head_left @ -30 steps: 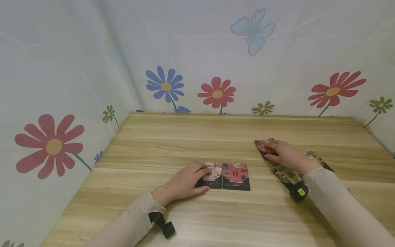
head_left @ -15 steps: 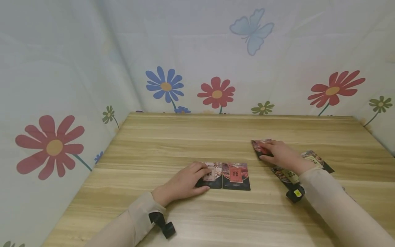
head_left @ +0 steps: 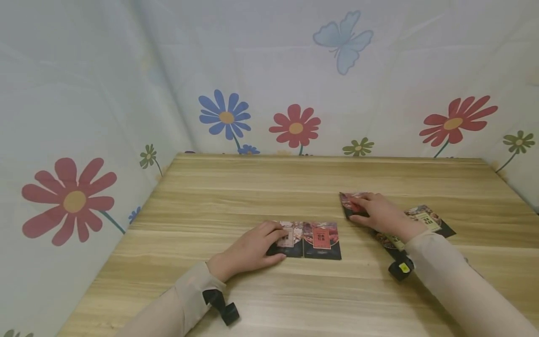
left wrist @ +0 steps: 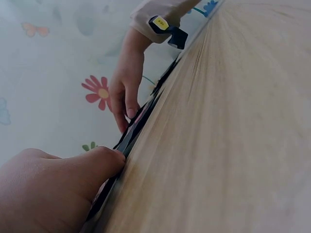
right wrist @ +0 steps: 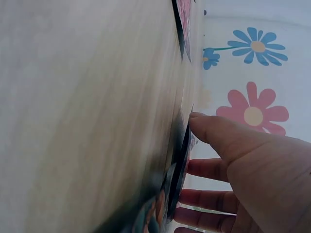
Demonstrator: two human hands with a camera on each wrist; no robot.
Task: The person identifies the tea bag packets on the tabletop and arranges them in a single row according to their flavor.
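Note:
On the table [head_left: 236,201], two flat black packets with food pictures lie edge to edge. My left hand [head_left: 252,245] rests on the pink-labelled packet [head_left: 292,234], its thumb at the near edge. Right beside it lies a red-labelled packet [head_left: 322,241]. Farther back and to the right, my right hand [head_left: 383,213] holds another red-labelled packet [head_left: 348,206], fingers over its face. In the right wrist view, the thumb [right wrist: 214,128] meets one edge of this packet; its underside is hidden. Two yellow-labelled packets lie near my right wrist, one [head_left: 433,220] behind it, one [head_left: 391,241] partly covered.
A white curtain [head_left: 261,61] with printed flowers and a butterfly hangs behind the table and along its left side. Each wrist wears a black strap with a small camera, such as the right one [head_left: 400,269]. Bare wood lies between the two hands' packets.
My right hand has moved a little left with its red-labelled packet, showing more of the yellow-labelled packet behind the wrist. My left hand and the two packets by it stay put.

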